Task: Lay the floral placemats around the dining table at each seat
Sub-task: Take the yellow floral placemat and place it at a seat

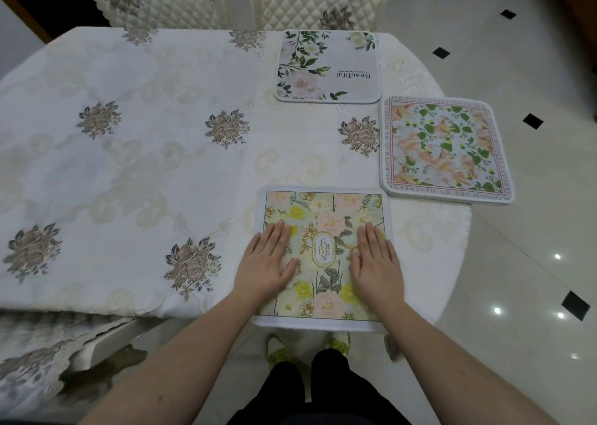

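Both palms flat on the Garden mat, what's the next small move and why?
Probably lift both hands off and go for another mat. The left hand and right hand lie flat on the Garden placemat, which sits square at the table's near edge. The table's left side shows no mats.

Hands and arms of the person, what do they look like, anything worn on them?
Both the left hand and the right hand are bare, with no gloves, rings or watch visible. The forearms are uncovered down to the frame's edge; no sleeves show.
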### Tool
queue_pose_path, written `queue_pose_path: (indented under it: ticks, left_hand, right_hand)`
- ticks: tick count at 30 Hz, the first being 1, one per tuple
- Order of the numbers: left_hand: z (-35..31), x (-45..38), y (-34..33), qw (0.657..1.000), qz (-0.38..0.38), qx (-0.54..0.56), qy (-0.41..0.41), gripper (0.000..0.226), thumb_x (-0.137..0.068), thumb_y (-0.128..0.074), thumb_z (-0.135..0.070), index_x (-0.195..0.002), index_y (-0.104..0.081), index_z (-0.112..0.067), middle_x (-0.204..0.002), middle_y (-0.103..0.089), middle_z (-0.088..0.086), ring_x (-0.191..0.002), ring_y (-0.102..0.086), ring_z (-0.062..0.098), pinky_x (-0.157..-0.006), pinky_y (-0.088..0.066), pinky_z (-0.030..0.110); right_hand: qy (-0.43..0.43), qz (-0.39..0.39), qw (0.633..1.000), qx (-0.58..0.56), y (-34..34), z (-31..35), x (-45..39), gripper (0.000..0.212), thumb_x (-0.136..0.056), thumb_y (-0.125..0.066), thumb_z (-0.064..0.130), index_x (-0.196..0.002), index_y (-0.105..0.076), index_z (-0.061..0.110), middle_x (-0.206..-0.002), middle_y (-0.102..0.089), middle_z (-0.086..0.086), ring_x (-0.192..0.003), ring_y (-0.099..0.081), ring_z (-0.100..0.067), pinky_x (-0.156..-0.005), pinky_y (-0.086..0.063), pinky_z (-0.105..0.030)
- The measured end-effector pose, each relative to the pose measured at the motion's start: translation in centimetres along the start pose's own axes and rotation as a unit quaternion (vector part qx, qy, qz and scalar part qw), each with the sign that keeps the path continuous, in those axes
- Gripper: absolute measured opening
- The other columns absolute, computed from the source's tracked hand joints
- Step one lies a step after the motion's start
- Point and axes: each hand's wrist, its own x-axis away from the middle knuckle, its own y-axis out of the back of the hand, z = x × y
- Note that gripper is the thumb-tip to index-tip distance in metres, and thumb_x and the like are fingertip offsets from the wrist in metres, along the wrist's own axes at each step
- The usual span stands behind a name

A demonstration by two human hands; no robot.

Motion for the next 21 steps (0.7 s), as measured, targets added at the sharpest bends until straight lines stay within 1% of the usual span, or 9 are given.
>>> queue_pose_path:
  ticks: [4,6,10,12,14,15,18,20,21]
  left_hand:
    - [2.1,0.8,0.3,1.0,0.013,-0.011,0.0,0.071,-0.097,-0.008,-0.061,-0.157,0.01,-0.026,-0.163,0.016,-0.009,-0.152,0.013,0.009,-0.121,0.011,0.033]
    - [3.5,1.2,0.4,0.999,0.016,-0.025,-0.013,0.071,-0.098,-0.008,-0.061,-0.157,0.009,-0.026,-0.164,0.013,-0.008,-0.152,0.011,0.011,-0.121,0.012,0.033]
    - [5.5,1.8,0.8,0.996,0.021,-0.061,-0.056,0.069,-0.1,-0.01,-0.061,-0.158,-0.001,-0.025,-0.165,0.001,-0.006,-0.153,-0.001,0.015,-0.121,0.005,0.033]
    - [5.4,2.1,1.2,0.996,0.004,-0.075,-0.054,0.067,-0.101,-0.015,-0.055,-0.158,-0.015,-0.019,-0.165,-0.014,-0.001,-0.152,-0.016,0.018,-0.12,-0.001,0.035]
    - [4.0,2.7,1.3,0.996,-0.029,-0.069,-0.048,0.063,-0.102,-0.022,-0.046,-0.154,-0.031,-0.012,-0.16,-0.031,0.006,-0.148,-0.029,0.022,-0.12,-0.006,0.037]
    - [2.9,3.0,1.1,0.996,-0.045,-0.055,-0.049,0.061,-0.102,-0.025,-0.043,-0.152,-0.036,-0.01,-0.158,-0.035,0.008,-0.147,-0.032,0.023,-0.12,-0.007,0.038]
    - [-1.0,4.0,0.1,0.997,-0.042,0.007,-0.068,0.061,-0.102,-0.025,-0.042,-0.152,-0.035,-0.009,-0.16,-0.032,0.009,-0.149,-0.027,0.024,-0.122,-0.012,0.038]
    - [-3.3,4.7,-0.8,0.995,-0.013,0.025,-0.092,0.062,-0.102,-0.023,-0.043,-0.153,-0.032,-0.01,-0.162,-0.026,0.007,-0.15,-0.023,0.022,-0.122,-0.012,0.039]
    - [-4.1,5.1,-1.3,0.994,-0.004,0.021,-0.105,0.061,-0.102,-0.024,-0.042,-0.152,-0.035,-0.01,-0.161,-0.03,0.007,-0.149,-0.027,0.022,-0.123,-0.015,0.04]
  right_hand:
    - [-0.004,0.006,1.0,-0.004,0.2,-0.6,0.2,0.064,-0.099,-0.011,0.043,-0.158,-0.014,0.016,-0.165,-0.011,0.002,-0.151,-0.005,-0.01,-0.122,0.004,-0.03]
    - [-0.022,0.008,1.0,-0.012,0.3,-1.3,0.5,0.065,-0.099,-0.011,0.043,-0.158,-0.013,0.016,-0.165,-0.009,0.001,-0.152,-0.005,-0.011,-0.122,0.004,-0.03]
    - [-0.083,-0.005,0.996,-0.028,0.7,-2.6,1.2,0.07,-0.096,-0.008,0.044,-0.157,-0.014,0.011,-0.165,-0.012,-0.004,-0.152,-0.01,-0.016,-0.122,0.001,-0.033]
    - [-0.092,-0.019,0.995,-0.029,0.9,-2.4,1.7,0.071,-0.096,-0.007,0.044,-0.157,-0.017,0.008,-0.164,-0.015,-0.006,-0.152,-0.012,-0.019,-0.123,-0.002,-0.034]
    - [-0.077,-0.018,0.996,-0.036,0.9,-1.1,2.6,0.07,-0.096,-0.006,0.043,-0.157,-0.016,0.009,-0.165,-0.014,-0.005,-0.152,-0.009,-0.017,-0.122,0.001,-0.032]
    - [-0.061,-0.011,0.997,-0.043,0.9,0.0,3.1,0.07,-0.096,-0.005,0.042,-0.157,-0.015,0.009,-0.165,-0.013,-0.005,-0.152,-0.008,-0.016,-0.122,0.003,-0.031]
    - [-0.005,0.004,0.999,-0.041,0.3,3.7,4.7,0.069,-0.097,-0.008,0.042,-0.156,-0.016,0.008,-0.164,-0.012,-0.006,-0.152,-0.008,-0.017,-0.123,0.0,-0.033]
    - [0.021,0.003,0.999,-0.025,-0.5,5.8,5.5,0.065,-0.099,-0.018,0.039,-0.155,-0.023,0.006,-0.162,-0.02,-0.008,-0.15,-0.018,-0.019,-0.121,-0.006,-0.034]
    - [0.031,0.01,0.999,-0.018,-0.9,6.6,5.9,0.063,-0.099,-0.023,0.037,-0.153,-0.028,0.006,-0.161,-0.025,-0.009,-0.149,-0.023,-0.02,-0.12,-0.008,-0.034]
